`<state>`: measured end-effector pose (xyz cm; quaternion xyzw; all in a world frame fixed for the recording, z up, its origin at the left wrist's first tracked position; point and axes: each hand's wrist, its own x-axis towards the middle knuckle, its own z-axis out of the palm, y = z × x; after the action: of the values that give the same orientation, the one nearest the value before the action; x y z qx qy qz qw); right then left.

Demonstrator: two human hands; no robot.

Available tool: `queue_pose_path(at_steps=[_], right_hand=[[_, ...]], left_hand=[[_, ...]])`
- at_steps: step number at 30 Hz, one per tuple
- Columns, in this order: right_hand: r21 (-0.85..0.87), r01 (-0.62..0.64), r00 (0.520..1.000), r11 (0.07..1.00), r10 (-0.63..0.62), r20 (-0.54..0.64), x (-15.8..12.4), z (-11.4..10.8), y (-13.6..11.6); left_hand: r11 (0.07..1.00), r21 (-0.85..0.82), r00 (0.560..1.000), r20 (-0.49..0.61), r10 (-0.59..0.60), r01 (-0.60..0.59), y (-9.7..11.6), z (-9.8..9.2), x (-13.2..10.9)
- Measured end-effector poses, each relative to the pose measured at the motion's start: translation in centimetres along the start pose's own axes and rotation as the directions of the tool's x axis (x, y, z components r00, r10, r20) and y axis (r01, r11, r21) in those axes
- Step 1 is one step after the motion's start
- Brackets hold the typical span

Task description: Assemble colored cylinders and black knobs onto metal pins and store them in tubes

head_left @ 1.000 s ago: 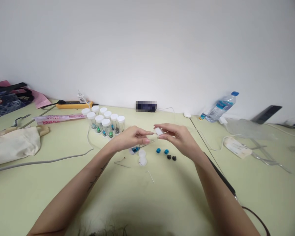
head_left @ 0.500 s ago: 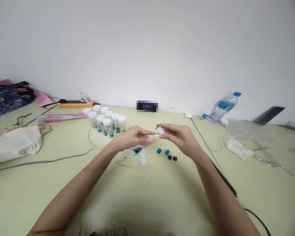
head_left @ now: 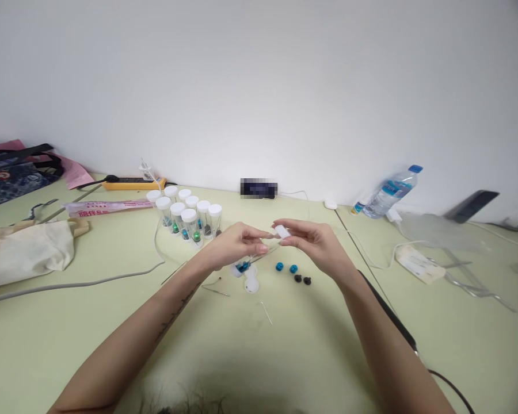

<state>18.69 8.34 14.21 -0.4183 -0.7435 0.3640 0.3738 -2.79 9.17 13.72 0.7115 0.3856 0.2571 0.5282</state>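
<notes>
My right hand [head_left: 313, 240] pinches a small white cap [head_left: 283, 232] between thumb and fingertips. My left hand [head_left: 238, 242] is close beside it, index fingertip at the cap's near edge and thumb bent below. Whatever the left fingers grip is too small or hidden to make out. Partly under the left hand is a clear tube with blue pieces [head_left: 242, 267] at its end; whether the hand holds it is unclear. Round white discs [head_left: 251, 284] lie below. To their right are two blue beads [head_left: 293, 268] and two black knobs [head_left: 307, 280].
Several white-capped clear tubes [head_left: 189, 215] stand left of my hands. Bent thin metal rods [head_left: 266, 313] lie in front. A power strip [head_left: 133, 184], phone [head_left: 259, 188] and water bottle [head_left: 391, 192] are along the wall. A grey cable [head_left: 90, 283] crosses the left side.
The white cap has tilted slightly in my right fingers. Both hands stay almost where they were, and the view has shifted a little.
</notes>
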Motion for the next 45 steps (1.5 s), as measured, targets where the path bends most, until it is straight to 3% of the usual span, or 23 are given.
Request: queue_pose_path(at_steps=[5,12,15,19,21,25,28,33,38,45], right_hand=[[0.012,0.016,1.0,1.0,-0.016,-0.016,0.0,0.0,-0.1],[-0.095,0.007,1.0,0.995,-0.008,-0.015,-0.1,0.3,-0.4],[-0.152,0.046,0.999,0.987,-0.049,-0.013,-0.2,-0.2,-1.0],[-0.294,0.036,0.989,0.955,-0.076,-0.125,-0.4,-2.5,-0.9],[-0.455,-0.015,0.976,0.891,-0.087,-0.202,-0.4,-4.0,0.0],[-0.766,-0.124,0.95,0.631,-0.148,-0.276,0.0,-5.9,2.4],[-0.849,-0.134,0.96,0.512,-0.146,-0.24,0.5,-6.0,3.9],[-0.903,-0.094,0.987,0.419,-0.082,-0.141,1.2,-5.3,5.4],[-0.892,-0.051,0.991,0.449,-0.086,-0.1,1.3,-4.9,5.3],[-0.729,0.057,0.986,0.682,-0.155,-0.068,1.0,-2.8,2.9]], left_hand=[[0.997,-0.069,1.0,0.004,0.016,-0.015,-0.4,0.1,0.2],[0.994,-0.106,1.0,0.024,-0.004,0.006,-0.7,0.3,0.5],[0.999,-0.021,1.0,0.01,0.03,-0.03,-0.3,0.2,0.3],[0.969,0.248,0.987,-0.149,0.061,-0.022,0.4,-1.0,-0.4],[0.927,0.376,0.972,-0.225,0.073,0.018,0.6,-2.2,-0.9],[0.768,0.625,0.93,-0.349,0.117,0.138,0.8,-4.5,-1.8],[0.662,0.713,0.909,-0.4,0.113,0.232,0.8,-5.7,-2.2],[0.537,0.782,0.877,-0.457,0.149,0.317,0.5,-6.4,-2.1],[0.422,0.824,0.872,-0.47,0.135,0.379,-0.1,-6.1,-1.5],[0.234,0.844,0.854,-0.513,0.092,0.482,-0.7,-5.6,-1.0]])
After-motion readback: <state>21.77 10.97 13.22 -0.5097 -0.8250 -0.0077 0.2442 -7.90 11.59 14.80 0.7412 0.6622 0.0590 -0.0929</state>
